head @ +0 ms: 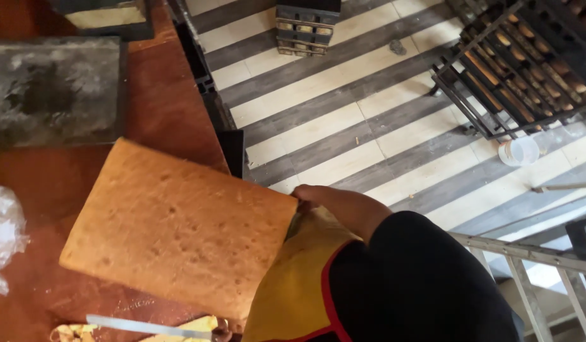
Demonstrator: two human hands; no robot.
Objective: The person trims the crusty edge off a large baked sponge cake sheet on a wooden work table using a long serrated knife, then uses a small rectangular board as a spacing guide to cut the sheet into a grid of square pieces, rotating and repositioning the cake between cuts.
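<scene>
Now | right hand [343, 206] gripping sheet cake [179, 228] edge, sliding it on wooden table [172, 107] | left hand unseen | next: steady, level support.

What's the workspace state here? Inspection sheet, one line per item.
Surface: reddish-brown table, partly covered.
Job's things: large flat golden sponge slab lying on the table, overhanging its edge.
Clutter: dark floured baking tray, crumpled plastic, long metal blade.
Hands: right hand grips the slab's right edge; left hand not in view.
Cables: nothing seen.
Surroundings: striped tiled floor, black rack of baked goods, plastic cup.
</scene>
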